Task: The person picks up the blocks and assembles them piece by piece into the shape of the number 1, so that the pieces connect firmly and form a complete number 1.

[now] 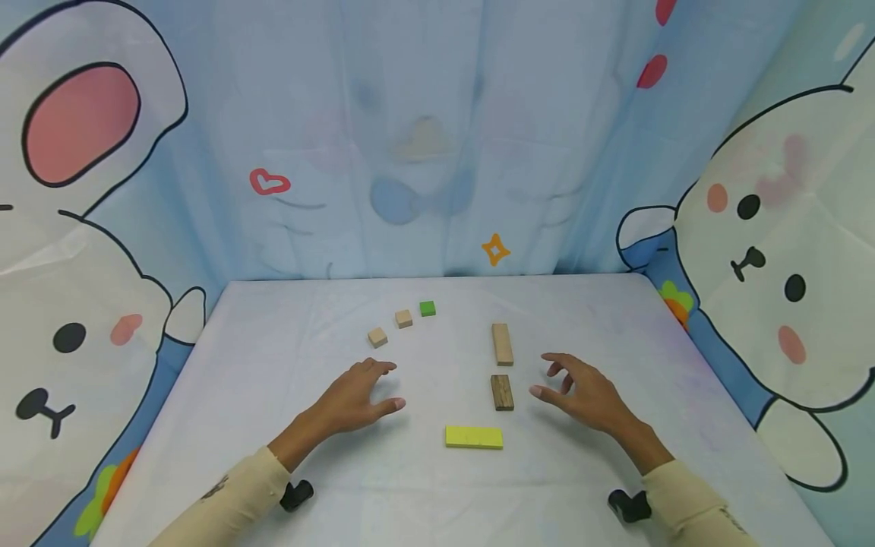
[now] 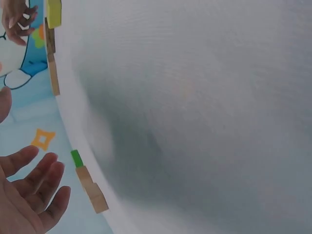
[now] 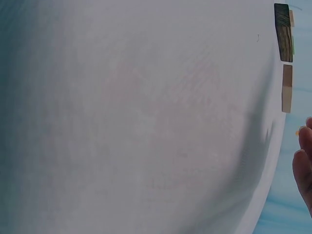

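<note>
Well in from the far edge of the surface (image 1: 410, 497): yellow bar (image 1: 474, 437), dark wooden block (image 1: 502, 393) | left hand (image 1: 350, 399), right hand (image 1: 586, 393) loosely spread, holding nothing | seemingly pre-grasp; gripping would need fingers closed

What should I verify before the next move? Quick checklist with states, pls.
1. Left hand holding nothing: ok, fingers spread in the air.
2. Right hand holding nothing: ok, nearest the dark brown wooden block.
3. Dark brown wooden block apart from the long pale wooden block: ok, a gap shows in the head view.
4. Green cube and two pale wooden cubes apart: ok, gaps between all three.
5. Yellow block in both wrist views: not ok, the left wrist view shows it at the edge, the right doesn't.
6. Undersides of the blocks clean: cannot tell, hidden.
</note>
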{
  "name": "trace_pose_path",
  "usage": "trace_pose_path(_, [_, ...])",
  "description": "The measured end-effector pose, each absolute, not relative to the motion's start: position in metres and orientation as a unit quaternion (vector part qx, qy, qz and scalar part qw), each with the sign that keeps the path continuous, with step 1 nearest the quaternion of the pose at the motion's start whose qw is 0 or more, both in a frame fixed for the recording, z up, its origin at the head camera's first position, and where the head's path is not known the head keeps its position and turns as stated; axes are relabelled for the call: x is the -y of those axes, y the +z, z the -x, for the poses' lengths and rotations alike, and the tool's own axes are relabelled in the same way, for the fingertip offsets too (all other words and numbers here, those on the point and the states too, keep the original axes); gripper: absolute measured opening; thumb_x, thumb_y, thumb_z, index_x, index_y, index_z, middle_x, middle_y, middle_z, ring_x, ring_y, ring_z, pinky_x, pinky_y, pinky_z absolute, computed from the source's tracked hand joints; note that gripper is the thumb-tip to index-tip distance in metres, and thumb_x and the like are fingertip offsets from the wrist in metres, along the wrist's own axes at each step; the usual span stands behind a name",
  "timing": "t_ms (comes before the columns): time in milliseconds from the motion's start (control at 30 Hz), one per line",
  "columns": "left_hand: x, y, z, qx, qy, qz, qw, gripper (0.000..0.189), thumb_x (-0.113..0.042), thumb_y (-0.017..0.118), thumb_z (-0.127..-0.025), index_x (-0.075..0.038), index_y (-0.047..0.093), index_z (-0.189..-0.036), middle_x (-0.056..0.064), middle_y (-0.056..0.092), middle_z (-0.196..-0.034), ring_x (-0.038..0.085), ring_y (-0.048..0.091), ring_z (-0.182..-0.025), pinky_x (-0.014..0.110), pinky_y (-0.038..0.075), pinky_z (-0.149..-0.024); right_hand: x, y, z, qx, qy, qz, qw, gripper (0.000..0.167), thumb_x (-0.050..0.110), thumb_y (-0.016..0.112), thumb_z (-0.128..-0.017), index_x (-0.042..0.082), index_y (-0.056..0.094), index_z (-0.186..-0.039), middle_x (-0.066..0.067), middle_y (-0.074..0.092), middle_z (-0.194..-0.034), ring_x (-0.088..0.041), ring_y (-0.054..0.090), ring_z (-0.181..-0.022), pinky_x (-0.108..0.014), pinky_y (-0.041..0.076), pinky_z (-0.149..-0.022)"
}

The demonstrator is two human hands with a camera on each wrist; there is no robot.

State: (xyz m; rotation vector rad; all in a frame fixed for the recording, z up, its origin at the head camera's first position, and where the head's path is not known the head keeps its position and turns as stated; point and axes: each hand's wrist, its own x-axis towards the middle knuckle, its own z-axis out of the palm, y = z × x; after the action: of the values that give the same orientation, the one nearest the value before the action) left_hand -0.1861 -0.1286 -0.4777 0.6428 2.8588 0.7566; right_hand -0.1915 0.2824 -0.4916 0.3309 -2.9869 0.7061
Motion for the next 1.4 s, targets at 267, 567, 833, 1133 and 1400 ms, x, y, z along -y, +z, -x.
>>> trace_pose_path(267, [0.119, -0.480, 0.187, -0.933, 0.261, -0.238, 0.069, 0.055, -0.046, 0.067, -0.094, -0.010, 0.058, -0.135, 0.008, 0.064, -0.124, 0.025, 0.060, -0.116, 0.047, 0.050, -0.096, -0.281, -0.494, 0.194, 0.965, 0.239, -0.110, 0.017, 0.069, 0.052, 0.075, -0.085, 0.010, 0.057, -0.136, -0.006, 0.066, -0.106, -0.014, 0.056, -0.079, -0.029, 0.044, -0.060])
trace_pose_path(567, [0.106, -0.482, 0.187, -0.929, 0.261, -0.244, 0.095, 0.043, -0.041, 0.065, -0.097, -0.010, 0.063, -0.127, 0.005, 0.068, -0.115, 0.020, 0.064, -0.107, 0.041, 0.053, -0.090, -0.275, -0.496, 0.201, 0.962, 0.250, -0.113, -0.010, 0.061, 0.051, 0.077, -0.084, 0.011, 0.063, -0.129, -0.002, 0.067, -0.099, -0.013, 0.055, -0.075, -0.029, 0.045, -0.059])
trace_pose_path(833, [0.094, -0.489, 0.185, -0.928, 0.253, -0.254, 0.105, 0.033, -0.039, 0.065, -0.097, -0.012, 0.067, -0.116, -0.002, 0.068, -0.103, 0.012, 0.062, -0.093, 0.033, 0.052, -0.083, -0.271, -0.499, 0.207, 0.961, 0.246, -0.124, -0.026, 0.056, 0.048, 0.078, -0.084, 0.011, 0.065, -0.124, 0.001, 0.067, -0.092, -0.012, 0.053, -0.070, -0.028, 0.044, -0.056])
trace_pose_path(1133, [0.082, -0.494, 0.183, -0.922, 0.266, -0.259, 0.112, 0.026, -0.037, 0.066, -0.096, -0.014, 0.069, -0.109, -0.006, 0.066, -0.094, 0.005, 0.056, -0.080, 0.026, 0.048, -0.073, -0.263, -0.501, 0.213, 0.956, 0.256, -0.135, -0.051, 0.053, 0.046, 0.079, -0.083, 0.013, 0.066, -0.121, 0.002, 0.066, -0.089, -0.012, 0.053, -0.069, -0.027, 0.045, -0.058])
trace_pose_path(1400, [0.074, -0.499, 0.180, -0.905, 0.294, -0.273, 0.142, 0.027, -0.036, 0.067, -0.096, -0.013, 0.069, -0.109, -0.009, 0.064, -0.089, 0.002, 0.055, -0.075, 0.022, 0.047, -0.070, -0.258, -0.503, 0.215, 0.952, 0.257, -0.150, -0.073, 0.053, 0.043, 0.080, -0.083, 0.011, 0.065, -0.123, 0.004, 0.066, -0.089, -0.011, 0.054, -0.072, -0.027, 0.046, -0.058])
